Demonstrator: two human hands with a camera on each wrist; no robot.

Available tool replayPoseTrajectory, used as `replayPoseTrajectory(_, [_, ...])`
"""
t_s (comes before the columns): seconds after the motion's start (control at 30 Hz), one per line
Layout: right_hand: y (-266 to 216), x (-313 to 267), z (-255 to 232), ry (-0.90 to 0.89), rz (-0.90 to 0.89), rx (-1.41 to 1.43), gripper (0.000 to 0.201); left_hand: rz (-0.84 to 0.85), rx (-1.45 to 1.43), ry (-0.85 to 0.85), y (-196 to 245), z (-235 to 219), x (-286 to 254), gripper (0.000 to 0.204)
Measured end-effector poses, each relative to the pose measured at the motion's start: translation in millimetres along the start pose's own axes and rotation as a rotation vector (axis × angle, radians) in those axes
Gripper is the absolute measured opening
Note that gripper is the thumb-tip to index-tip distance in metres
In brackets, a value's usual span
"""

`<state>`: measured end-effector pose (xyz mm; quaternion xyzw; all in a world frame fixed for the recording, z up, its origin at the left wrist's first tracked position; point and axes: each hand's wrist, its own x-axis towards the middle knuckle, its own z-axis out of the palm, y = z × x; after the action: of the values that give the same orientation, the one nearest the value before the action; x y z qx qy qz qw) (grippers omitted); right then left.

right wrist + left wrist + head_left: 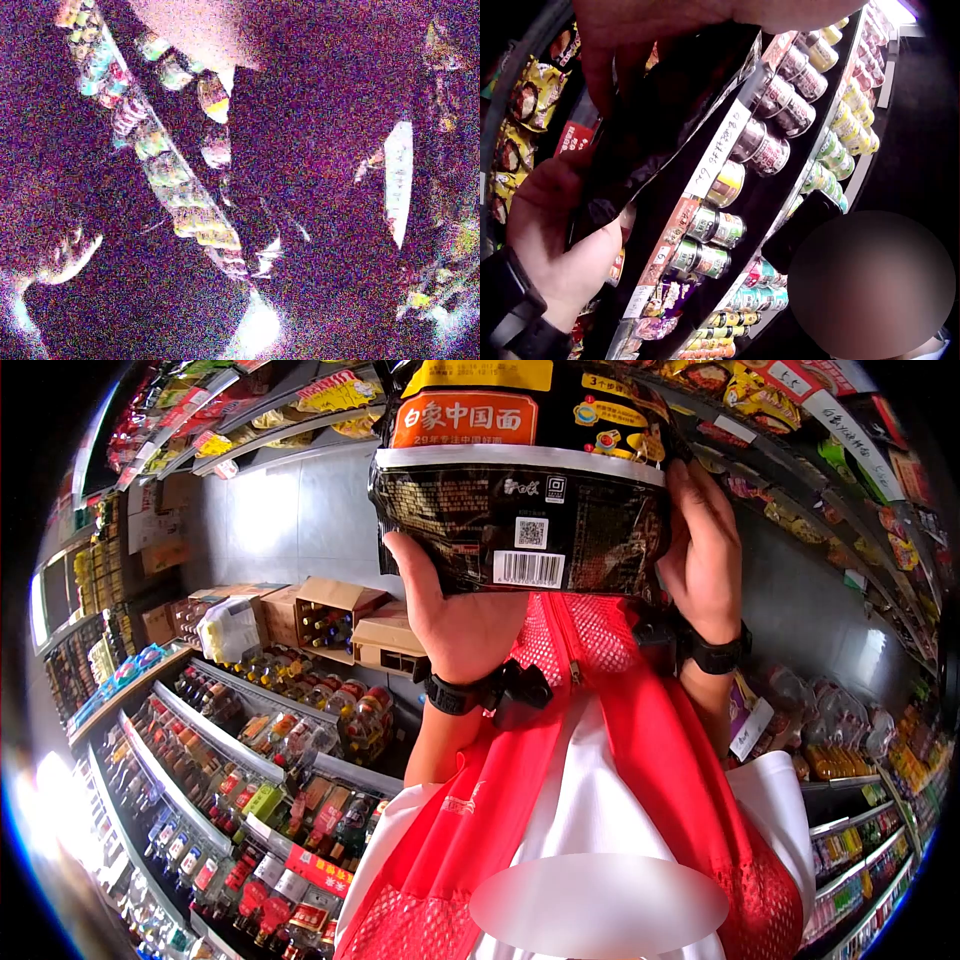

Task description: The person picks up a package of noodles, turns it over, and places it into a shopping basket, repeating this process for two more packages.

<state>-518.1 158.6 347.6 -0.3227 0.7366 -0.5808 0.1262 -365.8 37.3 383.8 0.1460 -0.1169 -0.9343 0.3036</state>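
A black instant noodle packet [590, 510] is held out in front of the chest, its barcode and QR code facing up in the head view. My left hand [455, 615] holds it by the near left corner, thumb along the edge and fingers hidden beneath. At the right side my right hand [708, 550] grips the packet's edge. In the left wrist view, the right hand [559, 240] shows thumb and fingers around the dark packet [675, 112], while the left hand [660, 19] reaches over it from above. The right wrist view is dark and grainy.
Shelves of bottles [230, 820] stand to the lower left, with open cardboard boxes [330, 615] behind. Noodle packets [760, 400] fill racks at the upper right. Canned goods [787, 112] line shelves in the left wrist view. Grey floor [270, 520] shows beyond the boxes.
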Motion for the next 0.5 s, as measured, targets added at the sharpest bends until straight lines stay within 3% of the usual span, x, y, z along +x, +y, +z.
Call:
replayPoseTrajectory(0.03, [-12.3,3.8,-6.5,-0.078,0.173,0.085,0.036,-0.008,0.007,-0.003,0.8,-2.1,0.8,0.057])
replayPoseTrajectory(0.1, [-2.1,6.1,-12.7,-0.026,0.247,0.160,0.037,-0.029,0.112,0.074,5.1,-4.6,4.8,0.060])
replayPoseTrajectory(0.2, [19.1,10.9,-25.9,0.171,0.354,0.302,0.038,-0.268,0.594,-0.142,20.8,-28.6,35.3,0.060])
replayPoseTrajectory(0.23, [24.3,14.0,-29.7,0.259,0.387,0.356,0.038,-0.467,0.594,-0.232,34.2,-54.1,49.3,0.060])
replayPoseTrajectory(0.27, [15.9,21.4,-30.4,0.337,0.552,0.376,0.036,-0.469,0.763,-0.088,42.1,-63.7,55.2,0.059])
replayPoseTrajectory(0.3, [42.9,25.0,-44.5,0.187,0.367,0.213,0.035,-0.418,0.908,-0.080,52.4,-78.9,61.5,0.058])
replayPoseTrajectory(0.33, [38.6,26.9,-41.6,0.193,0.391,0.033,0.030,-0.369,1.053,-0.067,63.9,-98.3,65.2,0.057])
replayPoseTrajectory(0.47, [131.1,32.0,-49.9,-0.140,0.160,-0.463,0.030,-0.310,1.275,0.330,113.3,-219.4,55.5,0.050])
replayPoseTrajectory(0.5, [139.7,29.1,-41.4,-0.183,0.229,-0.524,0.028,-0.309,1.256,0.462,120.9,-266.4,39.6,0.043])
